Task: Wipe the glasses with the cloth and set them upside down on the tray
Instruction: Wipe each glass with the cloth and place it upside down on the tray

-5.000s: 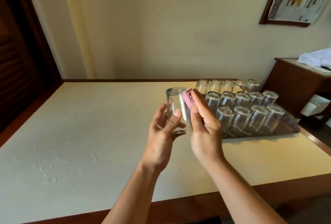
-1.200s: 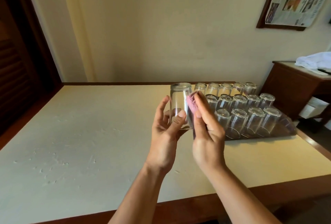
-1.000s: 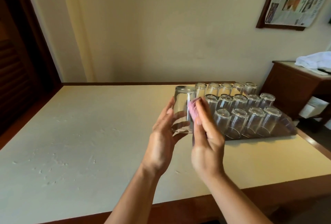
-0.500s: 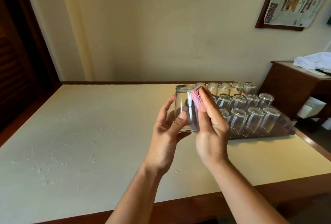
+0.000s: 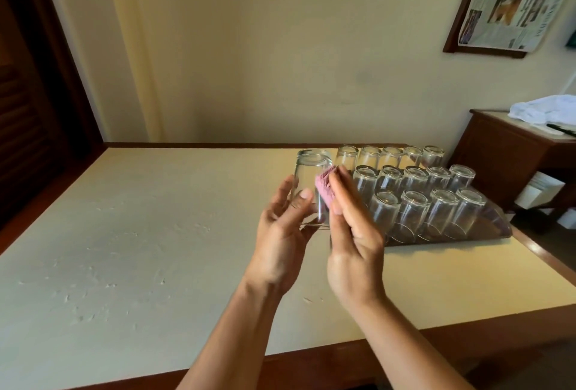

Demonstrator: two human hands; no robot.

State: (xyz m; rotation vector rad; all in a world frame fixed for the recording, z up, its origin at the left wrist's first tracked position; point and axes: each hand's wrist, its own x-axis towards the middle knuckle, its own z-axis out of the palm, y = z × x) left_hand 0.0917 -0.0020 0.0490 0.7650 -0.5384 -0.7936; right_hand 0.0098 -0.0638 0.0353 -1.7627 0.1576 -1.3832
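A clear glass (image 5: 308, 177) is held upside down above the table, base up. My left hand (image 5: 282, 233) grips it near the rim, thumb on the near side. My right hand (image 5: 350, 230) presses a folded pink cloth (image 5: 417, 188) against the glass's right side with straight fingers and thumb. To the right, a metal tray (image 5: 495, 227) carries several glasses (image 5: 414, 199) standing upside down in rows.
The cream table (image 5: 140, 233) has a brown wooden edge near me and along the right. A dark wooden side cabinet (image 5: 505, 152) with a white cloth (image 5: 542, 110) on top stands at the far right. A dark door is at the left.
The right hand has slid the cloth down the glass's side, and the glass has shifted slightly left. The tray and its glasses have not moved.
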